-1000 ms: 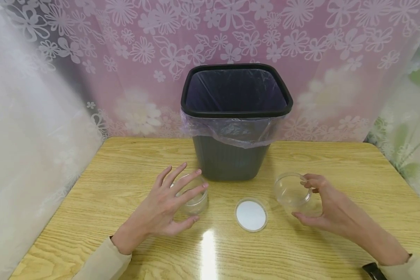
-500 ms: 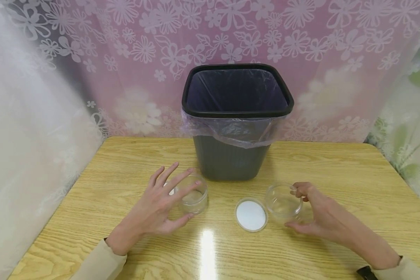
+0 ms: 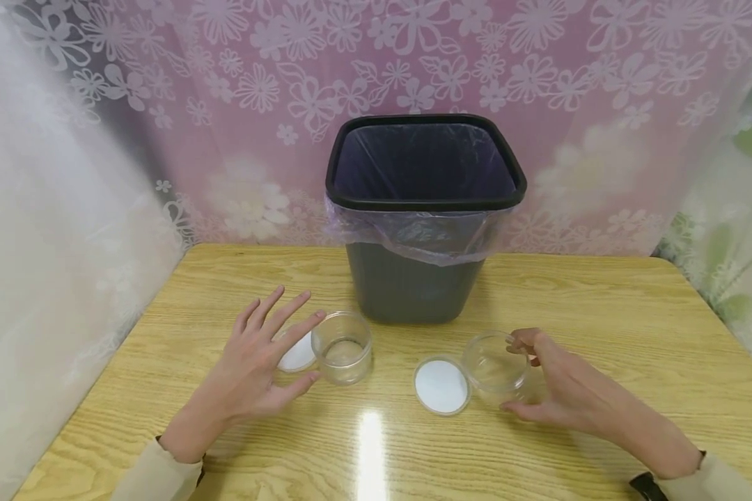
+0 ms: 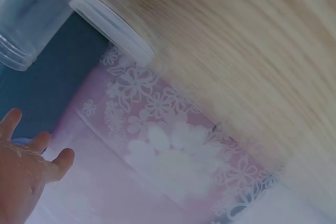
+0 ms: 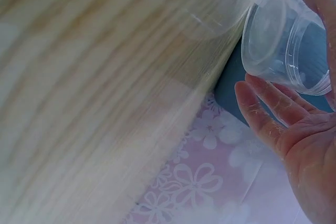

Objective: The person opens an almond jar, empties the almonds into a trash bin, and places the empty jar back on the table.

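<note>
A clear plastic jar [image 3: 345, 372] stands upright on the wooden table, left of the middle. Just to its left my left hand [image 3: 251, 362] has its fingers spread and holds nothing. A white round lid [image 3: 297, 353] lies partly hidden behind that hand. With thumb and fingertips my right hand [image 3: 554, 379] grips a second clear jar [image 3: 495, 376] by its side. The right wrist view shows this jar [image 5: 268, 35] between the thumb and curled fingers. Another white lid [image 3: 441, 387] with a clear rim lies flat at the second jar's left edge.
A dark trash bin [image 3: 413, 285] with a black rim and a thin purple liner stands behind the jars. A pink flowered curtain [image 3: 257, 139] hangs along the table's back edge. The wooden table [image 3: 476, 459] reflects light in front.
My left hand has drawn left, away from the left jar, uncovering it and its lid. My right hand has brought its jar left and nearer, and the right lid has shifted slightly left.
</note>
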The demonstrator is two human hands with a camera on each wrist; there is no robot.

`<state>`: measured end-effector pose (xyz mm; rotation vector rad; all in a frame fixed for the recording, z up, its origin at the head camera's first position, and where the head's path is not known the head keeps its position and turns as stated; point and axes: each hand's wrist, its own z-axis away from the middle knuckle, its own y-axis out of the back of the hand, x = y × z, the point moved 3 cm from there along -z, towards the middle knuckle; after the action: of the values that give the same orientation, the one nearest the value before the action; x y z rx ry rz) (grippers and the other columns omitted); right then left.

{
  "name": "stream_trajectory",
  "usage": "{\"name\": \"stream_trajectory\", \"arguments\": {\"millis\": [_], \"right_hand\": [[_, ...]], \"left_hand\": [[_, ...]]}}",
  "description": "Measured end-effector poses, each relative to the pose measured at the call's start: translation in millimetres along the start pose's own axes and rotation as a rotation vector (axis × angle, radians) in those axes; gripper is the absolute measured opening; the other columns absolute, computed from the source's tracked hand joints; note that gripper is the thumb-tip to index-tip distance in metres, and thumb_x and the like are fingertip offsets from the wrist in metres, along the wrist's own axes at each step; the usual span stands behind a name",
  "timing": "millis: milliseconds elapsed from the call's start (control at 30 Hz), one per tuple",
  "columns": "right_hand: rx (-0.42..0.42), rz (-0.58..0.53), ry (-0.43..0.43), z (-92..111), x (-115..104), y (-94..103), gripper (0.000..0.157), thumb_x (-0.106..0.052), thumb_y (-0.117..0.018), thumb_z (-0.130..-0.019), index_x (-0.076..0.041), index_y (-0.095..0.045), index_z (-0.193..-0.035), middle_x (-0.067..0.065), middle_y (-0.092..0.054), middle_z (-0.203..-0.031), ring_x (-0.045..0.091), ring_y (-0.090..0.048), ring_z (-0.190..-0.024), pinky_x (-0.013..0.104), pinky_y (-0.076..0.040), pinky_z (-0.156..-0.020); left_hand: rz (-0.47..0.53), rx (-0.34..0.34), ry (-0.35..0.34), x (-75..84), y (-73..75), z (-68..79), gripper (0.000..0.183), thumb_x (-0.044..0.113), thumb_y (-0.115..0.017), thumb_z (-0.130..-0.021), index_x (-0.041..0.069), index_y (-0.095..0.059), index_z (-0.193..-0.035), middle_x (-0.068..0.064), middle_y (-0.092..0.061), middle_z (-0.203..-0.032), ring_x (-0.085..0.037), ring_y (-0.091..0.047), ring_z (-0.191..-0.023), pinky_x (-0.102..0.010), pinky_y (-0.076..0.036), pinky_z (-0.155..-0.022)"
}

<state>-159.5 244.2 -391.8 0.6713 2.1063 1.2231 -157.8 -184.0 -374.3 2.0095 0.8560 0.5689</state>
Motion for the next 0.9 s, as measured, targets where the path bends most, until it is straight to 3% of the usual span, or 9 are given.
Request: {"name": "stream_trajectory", "arguments": {"millis": [133,300,900], "right_hand": [[-0.054,0.002,-0.04,-3,-3,-1.0,0.096,-0.035,-0.097,-0.064,-0.006,-0.043,-0.139,0.009,-0.067,-0.119,0.022,-0.071,-0.092,0.034,-0.061,-0.074],[-0.096,0.002,-0.046,-7,-3,-3.3,0.105,-0.036,-0.096,-0.065,-0.009,-0.038,-0.148,0.009,-0.067,-0.125,0.024,-0.072,-0.105,0.041,-0.061,-0.08],[-0.211,-0.034,-0.07,-20,-8,-13.0,0.094,-0.041,-0.09,-0.075,-0.014,-0.039,-0.149,0.005,-0.062,-0.129,0.019,-0.069,-0.111,0.039,-0.06,-0.086]], "left_hand": [[-0.011,-0.01,0.054,-6.3,1.5,4.9,0.079,0.048,-0.074,-0.082,0.027,-0.048,-0.153,-0.007,-0.041,-0.162,-0.049,-0.035,-0.147,-0.074,-0.033,-0.106],[-0.025,-0.049,0.127,-15.0,4.3,8.6,0.078,0.047,-0.074,-0.084,0.027,-0.046,-0.154,-0.009,-0.039,-0.163,-0.05,-0.032,-0.149,-0.074,-0.03,-0.107],[-0.05,-0.196,0.291,-25.4,7.2,23.9,0.08,0.051,-0.071,-0.087,0.031,-0.04,-0.157,-0.013,-0.036,-0.164,-0.055,-0.031,-0.147,-0.076,-0.03,-0.106]]}}
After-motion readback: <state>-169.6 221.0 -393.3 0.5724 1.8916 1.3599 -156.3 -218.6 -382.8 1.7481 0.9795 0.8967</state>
